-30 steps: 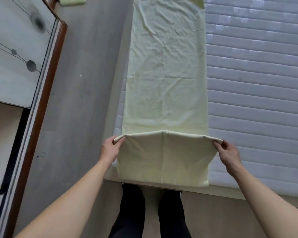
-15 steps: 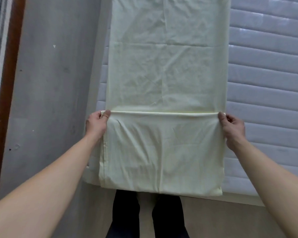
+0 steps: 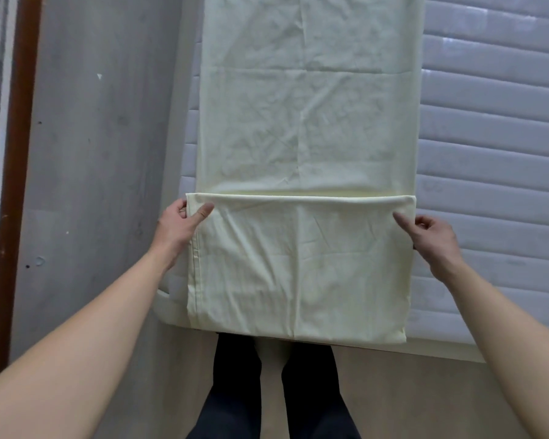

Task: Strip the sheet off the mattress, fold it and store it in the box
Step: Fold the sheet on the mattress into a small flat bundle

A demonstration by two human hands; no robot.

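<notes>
A pale yellow sheet (image 3: 305,122), folded into a long narrow strip, lies on the grey-white quilted mattress (image 3: 495,153) and runs away from me. Its near end is turned back over itself, so a doubled flap (image 3: 298,274) lies flat up to a straight fold edge. My left hand (image 3: 178,226) pinches the flap's left corner, thumb on top. My right hand (image 3: 431,232) pinches the right corner at the sheet's edge. The box is out of view.
Grey floor (image 3: 102,185) runs along the left of the mattress, bounded by a brown wooden furniture edge (image 3: 16,153). My dark-trousered legs (image 3: 273,391) stand at the mattress foot, at its pale base edge (image 3: 441,351).
Both hands carried the sheet's near edge farther up the strip, lengthening the folded flap. The flap now lies flat, and the view has closed in on the mattress.
</notes>
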